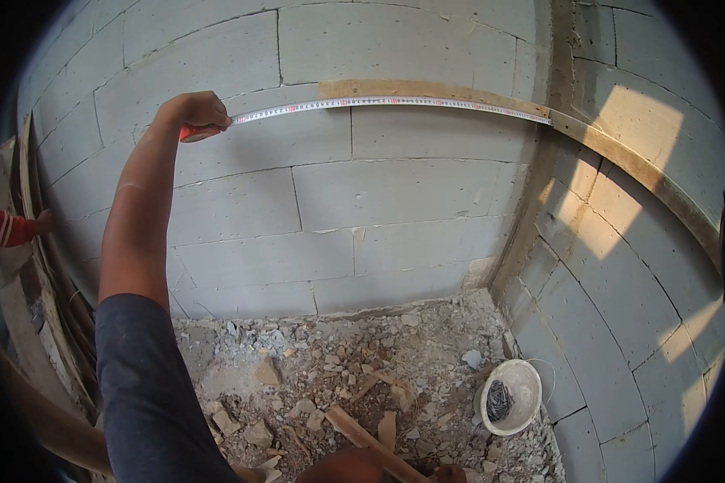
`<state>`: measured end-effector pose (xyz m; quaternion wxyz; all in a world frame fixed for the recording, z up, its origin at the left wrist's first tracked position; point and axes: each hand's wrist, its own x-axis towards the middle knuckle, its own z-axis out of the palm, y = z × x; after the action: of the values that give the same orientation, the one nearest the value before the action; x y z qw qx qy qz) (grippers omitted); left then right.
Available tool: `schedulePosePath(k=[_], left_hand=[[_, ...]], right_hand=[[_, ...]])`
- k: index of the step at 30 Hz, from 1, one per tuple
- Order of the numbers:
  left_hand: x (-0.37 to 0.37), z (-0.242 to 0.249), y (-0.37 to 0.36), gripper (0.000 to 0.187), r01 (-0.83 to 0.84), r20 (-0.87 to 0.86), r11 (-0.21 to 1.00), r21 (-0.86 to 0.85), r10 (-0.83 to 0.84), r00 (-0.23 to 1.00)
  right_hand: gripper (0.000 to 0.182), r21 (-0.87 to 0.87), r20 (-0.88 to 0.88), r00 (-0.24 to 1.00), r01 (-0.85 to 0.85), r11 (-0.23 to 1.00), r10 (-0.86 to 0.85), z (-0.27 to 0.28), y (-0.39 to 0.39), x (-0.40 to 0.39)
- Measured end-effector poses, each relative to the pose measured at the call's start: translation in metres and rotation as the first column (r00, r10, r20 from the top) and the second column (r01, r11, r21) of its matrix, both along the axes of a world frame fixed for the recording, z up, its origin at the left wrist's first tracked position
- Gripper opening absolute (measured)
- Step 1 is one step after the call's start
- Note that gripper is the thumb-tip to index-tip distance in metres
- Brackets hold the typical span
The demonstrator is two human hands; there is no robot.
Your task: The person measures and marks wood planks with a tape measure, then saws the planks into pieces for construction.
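Observation:
My left hand (200, 113), at the end of a raised arm, is closed around a red tape measure (195, 134) at the upper left of the wall. The silver-white blade (379, 102) stretches right across the block wall, its far end near the corner. Behind much of the blade lies a wooden strip (451, 92) on the wall. My right hand cannot be made out; bare skin at the bottom edge is too cut off to identify.
A co-worker's hand in a red sleeve (43, 222) is beside upright boards (52, 298) at left. A whitish bucket (526, 385) holding dark metal pieces stands on rubble (330, 354) at lower right. Another strip (644, 165) crosses the right wall. A wooden piece (370, 443) lies below.

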<state>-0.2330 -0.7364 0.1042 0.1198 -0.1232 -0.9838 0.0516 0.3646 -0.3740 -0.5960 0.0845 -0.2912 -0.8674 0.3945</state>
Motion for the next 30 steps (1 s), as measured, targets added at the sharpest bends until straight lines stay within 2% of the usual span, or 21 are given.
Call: schedulePosePath(k=[2,5,8,11,15,18,20,21,23,27,29,30], left_hand=[[-0.004,0.002,-0.002,0.03,0.073,-0.014,0.997,-0.013,-0.073,0.997],[-0.013,0.004,-0.007,0.03,0.133,-0.008,0.991,0.023,-0.133,0.991],[-0.018,0.002,-0.008,0.029,0.143,-0.055,0.988,0.062,-0.14,0.989],[-0.019,0.002,-0.008,0.027,0.156,-0.059,0.984,0.082,-0.152,0.987],[-0.015,0.002,-0.007,0.026,0.167,-0.059,0.978,0.126,-0.16,0.985],[-0.018,0.002,-0.009,0.027,0.172,-0.098,0.975,0.141,-0.159,0.982],[-0.018,0.0,-0.007,0.027,0.172,-0.076,0.955,0.244,-0.158,0.985],[-0.02,0.0,-0.006,0.027,0.176,-0.075,0.954,0.241,-0.162,0.984],[-0.021,-0.002,-0.006,0.028,0.205,-0.108,0.967,0.151,-0.19,0.976],[-0.021,-0.007,-0.001,0.029,0.244,-0.146,0.96,0.138,-0.224,0.964],[-0.019,-0.017,0.0,0.03,0.342,-0.179,0.929,0.138,-0.316,0.932],[-0.017,-0.022,-0.001,0.032,0.352,-0.167,0.932,0.093,-0.334,0.928]], right_hand=[[0.031,-0.043,0.055,0.998,-0.033,0.999,0.035,0.032,-0.009,-0.007],[0.033,0.004,0.047,0.998,-0.039,0.999,0.039,0.011,-0.005,-0.002],[0.035,0.078,0.038,0.998,-0.044,0.996,0.041,-0.003,0.002,0.0],[0.035,0.022,-0.025,0.999,-0.048,0.999,0.048,0.008,0.0,0.0],[0.034,0.059,-0.031,0.997,-0.073,0.996,0.075,0.008,-0.001,0.004],[0.033,-0.025,0.003,1.0,0.028,0.999,-0.028,0.012,-0.002,0.004],[0.034,0.066,-0.073,0.997,-0.017,0.998,0.022,0.019,-0.004,0.001],[0.034,0.063,-0.073,0.997,-0.013,0.998,0.017,0.023,-0.005,0.002],[0.035,-0.136,-0.018,0.999,0.031,0.99,-0.033,0.037,-0.006,0.002],[0.038,-0.149,0.118,0.986,0.138,0.979,-0.121,0.019,0.0,0.0],[0.036,-0.135,0.105,0.992,0.088,0.987,-0.074,0.037,0.005,-0.004],[0.041,-0.261,0.11,0.985,0.159,0.952,-0.134,0.037,0.003,-0.003]])
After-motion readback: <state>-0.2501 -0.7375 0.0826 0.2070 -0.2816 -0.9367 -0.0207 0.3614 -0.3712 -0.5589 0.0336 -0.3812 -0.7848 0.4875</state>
